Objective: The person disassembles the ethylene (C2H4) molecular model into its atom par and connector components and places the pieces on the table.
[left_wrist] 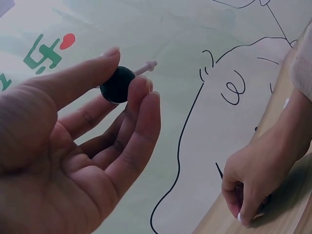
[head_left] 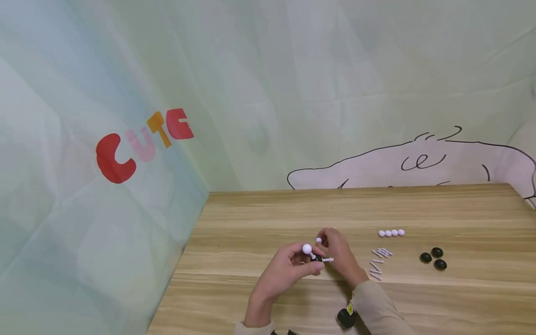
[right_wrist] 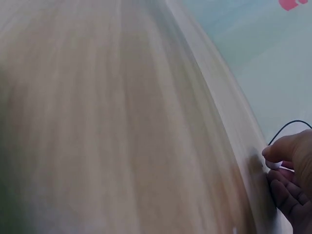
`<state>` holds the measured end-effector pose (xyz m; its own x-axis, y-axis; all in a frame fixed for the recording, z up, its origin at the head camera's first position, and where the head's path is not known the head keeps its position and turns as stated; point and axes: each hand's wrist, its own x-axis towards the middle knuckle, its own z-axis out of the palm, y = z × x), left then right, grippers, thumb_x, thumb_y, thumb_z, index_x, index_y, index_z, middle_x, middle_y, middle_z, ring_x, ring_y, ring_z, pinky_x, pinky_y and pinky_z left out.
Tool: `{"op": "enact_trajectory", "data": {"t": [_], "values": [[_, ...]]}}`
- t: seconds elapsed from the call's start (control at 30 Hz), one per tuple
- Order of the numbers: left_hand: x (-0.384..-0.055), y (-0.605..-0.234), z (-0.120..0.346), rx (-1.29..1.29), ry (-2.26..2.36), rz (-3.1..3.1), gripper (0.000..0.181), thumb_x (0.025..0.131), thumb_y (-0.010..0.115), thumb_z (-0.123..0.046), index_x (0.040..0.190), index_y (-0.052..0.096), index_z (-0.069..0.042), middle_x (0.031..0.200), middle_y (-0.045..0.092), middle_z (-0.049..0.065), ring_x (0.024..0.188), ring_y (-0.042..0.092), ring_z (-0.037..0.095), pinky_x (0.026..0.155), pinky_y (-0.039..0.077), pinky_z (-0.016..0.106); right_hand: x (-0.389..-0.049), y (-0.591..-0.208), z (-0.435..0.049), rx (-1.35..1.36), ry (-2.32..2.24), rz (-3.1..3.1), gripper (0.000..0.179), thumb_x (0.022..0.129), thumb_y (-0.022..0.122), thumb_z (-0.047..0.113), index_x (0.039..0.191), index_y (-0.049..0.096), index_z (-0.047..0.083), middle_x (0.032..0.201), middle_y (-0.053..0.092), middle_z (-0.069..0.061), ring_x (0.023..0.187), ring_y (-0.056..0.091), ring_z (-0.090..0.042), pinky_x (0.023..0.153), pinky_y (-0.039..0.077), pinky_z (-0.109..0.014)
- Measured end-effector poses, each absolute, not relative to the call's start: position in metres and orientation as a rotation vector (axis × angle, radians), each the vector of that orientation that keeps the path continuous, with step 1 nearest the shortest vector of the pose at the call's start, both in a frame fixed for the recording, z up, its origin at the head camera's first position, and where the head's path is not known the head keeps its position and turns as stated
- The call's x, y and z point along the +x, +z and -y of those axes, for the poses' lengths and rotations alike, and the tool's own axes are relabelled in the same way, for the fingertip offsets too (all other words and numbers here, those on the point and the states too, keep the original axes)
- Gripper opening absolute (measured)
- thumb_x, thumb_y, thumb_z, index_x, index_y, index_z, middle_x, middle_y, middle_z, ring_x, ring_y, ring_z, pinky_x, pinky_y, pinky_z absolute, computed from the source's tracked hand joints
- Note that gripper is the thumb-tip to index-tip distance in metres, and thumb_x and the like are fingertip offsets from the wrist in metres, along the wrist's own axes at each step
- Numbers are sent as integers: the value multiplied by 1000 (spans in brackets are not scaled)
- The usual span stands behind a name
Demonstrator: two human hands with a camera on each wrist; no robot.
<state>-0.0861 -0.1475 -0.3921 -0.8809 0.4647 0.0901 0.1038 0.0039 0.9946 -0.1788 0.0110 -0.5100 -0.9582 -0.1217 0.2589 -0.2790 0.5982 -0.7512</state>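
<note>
My left hand (head_left: 281,270) pinches a black ball (left_wrist: 117,85) between thumb and fingers. A white connector stick (left_wrist: 145,68) juts from this ball. In the head view, a white ball (head_left: 307,249) sits at the upper left of the black one, joined by a short piece. Just beyond, my right hand (head_left: 341,251) is low over the table, its thumb and fingers pinching a small white ball (right_wrist: 274,165). The curled fingers partly hide that ball, and the two hands overlap closely in the head view.
To the right on the wooden table (head_left: 251,209) lie a row of white balls (head_left: 388,233), several white connector sticks (head_left: 382,252) and three black balls (head_left: 437,252). A printed cloth backdrop (head_left: 251,93) stands along the table's far and left edges.
</note>
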Motion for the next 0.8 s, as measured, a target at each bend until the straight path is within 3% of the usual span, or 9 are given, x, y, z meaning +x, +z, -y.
{"op": "enact_trajectory", "data": {"t": [0.23, 0.57, 0.8], "values": [[-86, -389, 149, 497, 1982, -1975, 31, 85, 69, -3, 108, 52, 9, 92, 60, 2, 78, 61, 7, 75, 54, 24, -179, -507, -6, 266, 1204, 2729, 11, 81, 71, 8, 88, 62, 9, 87, 58, -4, 79, 53, -16, 71, 47, -33], [-87, -390, 149, 505, 1979, -1990, 34, 85, 70, -4, 111, 53, 10, 97, 60, 1, 82, 61, 7, 76, 54, 23, -178, -510, -6, 301, 1157, 2701, 14, 80, 73, 6, 89, 63, 7, 88, 59, -5, 81, 57, -19, 73, 49, -36], [-87, -391, 151, 456, 1989, -2038, 34, 84, 72, -7, 114, 59, 5, 110, 62, 9, 90, 61, 9, 80, 53, 24, -177, -506, -17, 316, 1283, 2655, 17, 85, 71, 10, 98, 64, 3, 87, 59, -6, 79, 56, -16, 72, 49, -32]]}}
